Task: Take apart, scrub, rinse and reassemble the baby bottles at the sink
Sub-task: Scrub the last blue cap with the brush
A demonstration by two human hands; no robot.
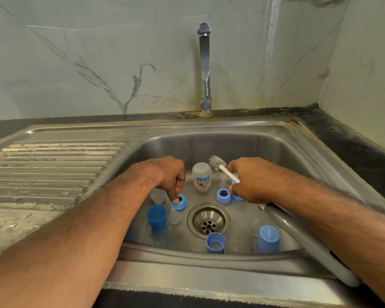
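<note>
Baby bottle parts lie scattered in the steel sink (276, 150). My left hand (171, 174) reaches down and pinches a blue collar ring (180, 202) at its rim. My right hand (247, 181) grips the white handle of a small grey nipple brush (217, 163), bristles pointing up and left. A clear bottle with a printed label (201, 177) lies between my hands. Another clear bottle (157, 195) sits partly hidden under my left hand. A clear nipple (174, 215) stands beside a blue cap (156, 216).
More blue rings (223, 196) (215, 242) and a blue cap (268, 240) sit around the drain (208, 220). A large grey brush handle (309, 245) leans over the sink's front right rim. The tap (205, 67) stands behind, no water running. A ribbed drainboard (49, 167) lies left.
</note>
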